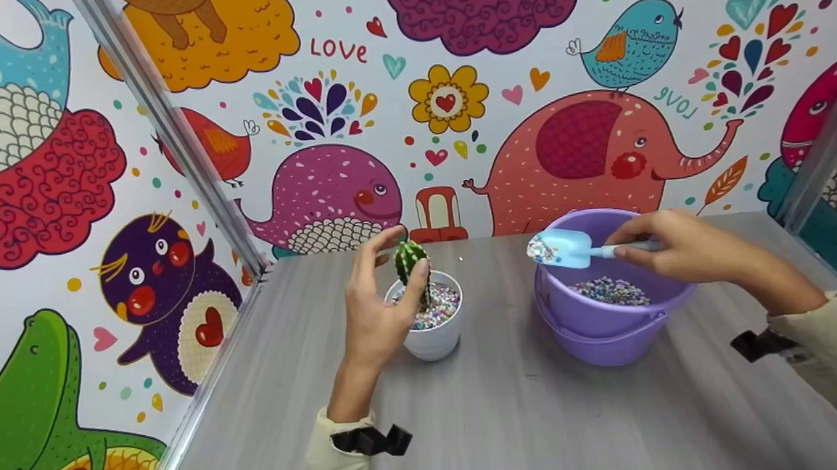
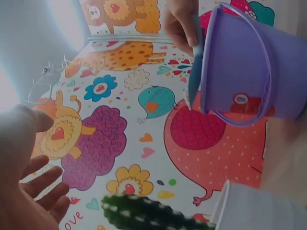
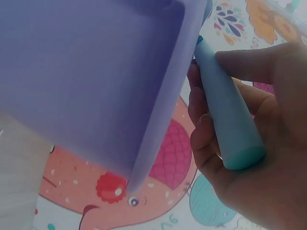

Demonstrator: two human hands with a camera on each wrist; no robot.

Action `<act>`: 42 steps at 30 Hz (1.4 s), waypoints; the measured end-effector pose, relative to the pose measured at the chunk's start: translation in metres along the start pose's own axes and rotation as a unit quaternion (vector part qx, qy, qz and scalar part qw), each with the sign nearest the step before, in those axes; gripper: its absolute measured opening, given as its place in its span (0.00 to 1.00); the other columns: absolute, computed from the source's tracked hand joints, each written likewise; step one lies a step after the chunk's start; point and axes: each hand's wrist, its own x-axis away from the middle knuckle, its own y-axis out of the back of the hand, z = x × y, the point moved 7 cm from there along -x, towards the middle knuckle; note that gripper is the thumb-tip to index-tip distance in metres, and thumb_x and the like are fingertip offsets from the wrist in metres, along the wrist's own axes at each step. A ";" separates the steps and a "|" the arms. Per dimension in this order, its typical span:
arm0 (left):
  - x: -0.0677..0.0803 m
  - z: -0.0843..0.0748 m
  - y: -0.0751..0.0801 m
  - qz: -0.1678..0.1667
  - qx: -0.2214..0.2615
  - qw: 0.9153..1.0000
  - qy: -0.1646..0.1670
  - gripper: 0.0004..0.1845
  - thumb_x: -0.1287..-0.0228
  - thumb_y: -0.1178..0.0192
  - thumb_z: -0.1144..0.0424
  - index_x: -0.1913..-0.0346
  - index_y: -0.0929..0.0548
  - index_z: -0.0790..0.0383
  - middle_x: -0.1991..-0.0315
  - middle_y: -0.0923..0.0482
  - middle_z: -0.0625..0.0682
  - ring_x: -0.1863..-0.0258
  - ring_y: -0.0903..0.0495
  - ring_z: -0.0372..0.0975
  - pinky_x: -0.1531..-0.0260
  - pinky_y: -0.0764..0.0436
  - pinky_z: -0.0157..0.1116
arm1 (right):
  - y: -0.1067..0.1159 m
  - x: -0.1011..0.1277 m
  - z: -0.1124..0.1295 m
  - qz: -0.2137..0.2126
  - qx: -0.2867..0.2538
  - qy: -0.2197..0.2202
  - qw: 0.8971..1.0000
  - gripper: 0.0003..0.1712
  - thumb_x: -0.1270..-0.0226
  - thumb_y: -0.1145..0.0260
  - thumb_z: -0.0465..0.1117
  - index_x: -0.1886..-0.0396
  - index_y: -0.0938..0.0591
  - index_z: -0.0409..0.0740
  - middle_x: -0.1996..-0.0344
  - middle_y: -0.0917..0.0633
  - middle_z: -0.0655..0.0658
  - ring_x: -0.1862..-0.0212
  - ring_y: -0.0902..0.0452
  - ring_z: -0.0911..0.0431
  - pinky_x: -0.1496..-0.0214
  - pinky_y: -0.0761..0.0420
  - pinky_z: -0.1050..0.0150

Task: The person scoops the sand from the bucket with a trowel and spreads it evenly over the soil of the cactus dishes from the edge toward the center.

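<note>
A green cactus (image 1: 410,259) stands upright in a white pot (image 1: 434,344) of colourful pebbles. My left hand (image 1: 378,306) is held beside it, fingers spread; the left wrist view shows a gap between that hand (image 2: 36,177) and the cactus (image 2: 148,212). My right hand (image 1: 688,247) grips the handle of a light blue toy shovel (image 1: 570,247). Small pebbles (image 1: 541,251) lie on the tip of its blade, which is over the left rim of a purple bucket (image 1: 607,347). In the right wrist view, fingers and thumb wrap the shovel handle (image 3: 230,110).
More mixed pebbles (image 1: 611,291) lie inside the bucket, whose handle hangs down at the front. The grey tabletop (image 1: 503,433) runs back to a wall (image 1: 352,101) printed with cartoon animals. Metal frame posts (image 1: 165,127) stand at the left and right corners.
</note>
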 end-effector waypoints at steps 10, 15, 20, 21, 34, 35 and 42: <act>0.012 0.064 0.009 0.029 -0.036 0.993 0.112 0.48 0.33 0.24 0.46 0.18 0.37 0.56 0.24 0.28 0.55 0.28 0.28 0.47 0.26 0.26 0.54 | -0.021 -0.021 0.027 0.012 0.009 0.027 1.000 0.10 0.25 0.27 0.40 0.49 0.07 0.48 0.58 0.06 0.50 0.61 0.15 0.59 0.61 0.16 0.68; 0.024 0.094 0.000 0.097 -0.049 0.974 0.198 0.67 0.42 0.20 0.37 0.12 0.56 0.49 0.17 0.42 0.55 0.21 0.37 0.52 0.22 0.32 0.62 | -0.034 -0.034 0.039 0.018 0.014 0.033 0.999 0.10 0.25 0.27 0.40 0.49 0.07 0.49 0.58 0.07 0.50 0.64 0.19 0.58 0.64 0.18 0.67; 0.040 0.114 -0.014 0.166 -0.073 0.952 0.246 0.76 0.51 0.19 0.30 0.12 0.64 0.44 0.13 0.52 0.56 0.15 0.44 0.53 0.19 0.37 0.66 | -0.047 -0.048 0.051 0.016 0.011 0.042 0.999 0.11 0.25 0.27 0.39 0.48 0.07 0.46 0.58 0.08 0.49 0.63 0.18 0.57 0.60 0.16 0.64; 0.042 0.117 -0.016 0.175 -0.076 0.950 0.249 0.76 0.51 0.19 0.30 0.12 0.63 0.44 0.13 0.52 0.57 0.14 0.45 0.53 0.19 0.38 0.66 | -0.049 -0.051 0.053 0.013 0.013 0.041 0.999 0.11 0.25 0.27 0.39 0.47 0.07 0.46 0.58 0.07 0.49 0.62 0.18 0.57 0.59 0.16 0.63; 0.054 0.129 -0.028 0.203 -0.089 0.944 0.242 0.75 0.51 0.18 0.32 0.12 0.59 0.48 0.14 0.47 0.62 0.14 0.46 0.55 0.18 0.39 0.63 | -0.079 -0.085 0.079 0.021 0.057 0.025 0.998 0.11 0.27 0.27 0.40 0.49 0.06 0.46 0.60 0.08 0.48 0.63 0.20 0.54 0.62 0.17 0.59; 0.054 0.130 -0.028 0.202 -0.088 0.945 0.242 0.75 0.51 0.17 0.32 0.12 0.59 0.48 0.14 0.47 0.62 0.14 0.45 0.55 0.18 0.39 0.63 | -0.082 -0.086 0.081 0.019 0.063 0.027 0.997 0.11 0.27 0.27 0.40 0.49 0.06 0.46 0.59 0.07 0.48 0.63 0.20 0.54 0.62 0.16 0.58; 0.053 0.131 -0.027 0.202 -0.083 0.947 0.237 0.74 0.51 0.17 0.33 0.12 0.58 0.48 0.14 0.45 0.62 0.15 0.42 0.55 0.18 0.38 0.63 | -0.096 -0.091 0.097 -0.006 0.100 0.048 0.994 0.11 0.30 0.24 0.39 0.50 0.06 0.46 0.56 0.06 0.47 0.59 0.16 0.52 0.60 0.11 0.55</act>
